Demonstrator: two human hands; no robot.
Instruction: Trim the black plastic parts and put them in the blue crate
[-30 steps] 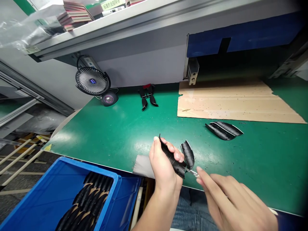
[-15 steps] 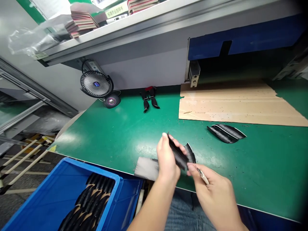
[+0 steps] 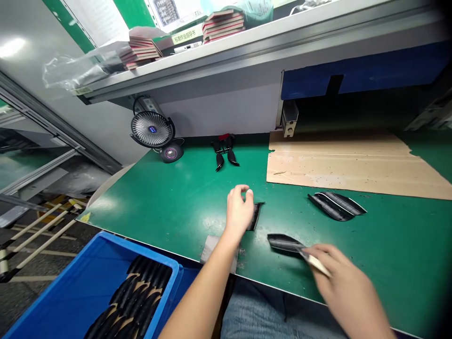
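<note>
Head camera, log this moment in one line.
left hand: at black piece, grip unclear | right hand: holding pale-handled tool, far end blurred near second black piece | blue bin: lower left

A factory-style workshop; a green-topped bench stands under a metal-edged shelf; a blue bin holds rows of similar black parts.

A pale yellow label at the shelf reads “标准作业指导书”.

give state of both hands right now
Left hand: fingers curled beside a black piece; grip cannot be told.
Right hand: closed, holding a pale-handled tool.
</note>
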